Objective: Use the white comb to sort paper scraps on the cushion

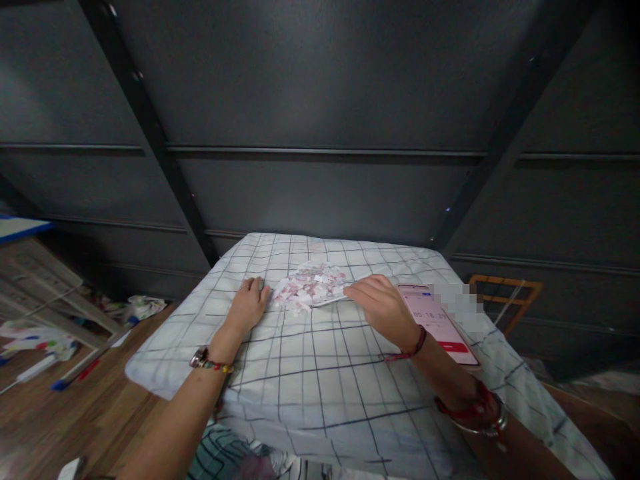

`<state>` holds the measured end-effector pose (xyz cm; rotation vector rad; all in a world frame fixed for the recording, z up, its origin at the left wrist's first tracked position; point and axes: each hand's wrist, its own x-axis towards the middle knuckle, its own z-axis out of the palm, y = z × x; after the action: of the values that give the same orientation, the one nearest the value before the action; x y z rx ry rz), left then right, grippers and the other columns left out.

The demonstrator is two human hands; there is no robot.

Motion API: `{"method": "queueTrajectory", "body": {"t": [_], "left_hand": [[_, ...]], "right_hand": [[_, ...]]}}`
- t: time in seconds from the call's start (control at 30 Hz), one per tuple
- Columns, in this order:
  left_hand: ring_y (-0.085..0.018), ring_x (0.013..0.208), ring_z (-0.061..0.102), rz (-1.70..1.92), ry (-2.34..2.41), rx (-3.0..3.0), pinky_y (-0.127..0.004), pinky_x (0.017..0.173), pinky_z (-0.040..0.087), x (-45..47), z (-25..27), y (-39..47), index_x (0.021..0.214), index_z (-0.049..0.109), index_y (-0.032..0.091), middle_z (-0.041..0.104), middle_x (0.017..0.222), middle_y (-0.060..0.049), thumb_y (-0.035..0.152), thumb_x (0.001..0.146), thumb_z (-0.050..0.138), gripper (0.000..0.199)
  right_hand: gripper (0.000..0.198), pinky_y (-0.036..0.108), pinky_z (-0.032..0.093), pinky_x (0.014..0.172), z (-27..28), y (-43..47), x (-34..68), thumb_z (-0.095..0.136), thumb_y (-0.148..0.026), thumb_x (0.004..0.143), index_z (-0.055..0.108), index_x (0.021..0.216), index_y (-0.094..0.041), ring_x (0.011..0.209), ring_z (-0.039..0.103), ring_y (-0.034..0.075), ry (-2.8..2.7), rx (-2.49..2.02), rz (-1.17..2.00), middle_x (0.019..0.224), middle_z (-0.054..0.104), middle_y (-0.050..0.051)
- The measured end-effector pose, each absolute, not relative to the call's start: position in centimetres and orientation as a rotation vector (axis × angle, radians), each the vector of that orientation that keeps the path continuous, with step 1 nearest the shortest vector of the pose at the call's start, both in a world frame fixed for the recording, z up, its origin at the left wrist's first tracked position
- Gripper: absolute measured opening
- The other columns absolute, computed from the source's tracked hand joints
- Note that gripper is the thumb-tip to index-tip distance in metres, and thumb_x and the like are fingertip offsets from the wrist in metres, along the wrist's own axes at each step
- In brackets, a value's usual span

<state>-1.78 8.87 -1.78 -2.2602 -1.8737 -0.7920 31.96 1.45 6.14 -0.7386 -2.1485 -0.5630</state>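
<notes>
A loose pile of small pink and white paper scraps (310, 287) lies on the checked cloth. Flat on the cloth, my left hand (249, 305) rests at the left side of the pile, fingers stretched out and holding nothing. My right hand (383, 305) is at the pile's right side, fingers pressed together at the end of a thin white strip (329, 301). That strip runs along the near right edge of the scraps; its exact kind is unclear. Right of this hand lies a phone (443, 327) with a timer on its screen, partly blurred out.
The white cloth with dark grid lines (320, 373) covers a bed-like surface. A dark panelled wall (320, 193) stands behind it. A wooden frame (507, 283) is at the right. On the left are a blue-edged table (25, 230) and clutter on the wooden floor (100, 413).
</notes>
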Motion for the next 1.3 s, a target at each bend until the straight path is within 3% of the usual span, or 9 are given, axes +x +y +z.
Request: {"method": "queueTrajectory", "body": {"t": [0.27, 0.5, 0.73, 1.1, 1.3], "left_hand": [[-0.03, 0.116, 0.064, -0.805, -1.844, -2.282, -0.052, 0.108, 0.055, -1.9, -1.7, 8.9, 0.122, 0.064, 0.018, 0.071, 0.117, -0.015, 0.031, 0.099, 0.043, 0.034], [-0.03, 0.122, 0.063, -0.786, -1.85, -2.293, -0.051, 0.112, 0.053, -1.8, -1.7, 8.9, 0.121, 0.064, 0.017, 0.07, 0.12, -0.017, 0.029, 0.1, 0.045, 0.031], [-0.03, 0.12, 0.063, -0.82, -1.845, -2.289, -0.051, 0.111, 0.054, -1.8, -1.7, 8.9, 0.12, 0.064, 0.019, 0.071, 0.119, -0.015, 0.03, 0.099, 0.044, 0.031], [-0.033, 0.131, 0.058, -0.845, -1.914, -2.28, -0.056, 0.119, 0.047, -2.2, -2.6, 9.6, 0.125, 0.062, 0.013, 0.068, 0.129, -0.02, 0.036, 0.1, 0.04, 0.041], [-0.035, 0.131, 0.058, -0.884, -1.934, -2.269, -0.059, 0.118, 0.046, -2.1, -2.7, 9.8, 0.125, 0.062, 0.012, 0.067, 0.13, -0.023, 0.037, 0.099, 0.04, 0.043]], "right_hand": [[0.043, 0.036, 0.048, 0.084, 5.3, 1.4, 30.8, 0.041, 0.002, 0.096, 0.076, 0.11, -0.018, 0.09, 0.067, 0.02, -2.084, -0.765, -0.529, 0.095, 0.079, 0.007], [0.037, 0.03, 0.049, 0.077, 5.2, 1.4, 30.1, 0.042, 0.001, 0.097, 0.074, 0.096, -0.019, 0.079, 0.065, 0.015, -2.178, -0.672, -0.459, 0.084, 0.075, 0.003], [0.042, 0.034, 0.048, 0.081, 6.0, 1.3, 31.9, 0.038, 0.002, 0.098, 0.074, 0.1, -0.018, 0.085, 0.067, 0.018, -2.045, -0.773, -0.478, 0.087, 0.077, 0.005], [0.042, 0.032, 0.046, 0.08, 6.0, 1.1, 31.2, 0.039, 0.006, 0.092, 0.07, 0.094, -0.021, 0.078, 0.064, 0.016, -2.142, -0.728, -0.541, 0.079, 0.073, 0.0], [0.044, 0.035, 0.044, 0.082, 6.1, 0.9, 31.4, 0.039, 0.006, 0.091, 0.07, 0.103, -0.022, 0.083, 0.065, 0.017, -2.098, -0.755, -0.565, 0.088, 0.076, 0.002]]}}
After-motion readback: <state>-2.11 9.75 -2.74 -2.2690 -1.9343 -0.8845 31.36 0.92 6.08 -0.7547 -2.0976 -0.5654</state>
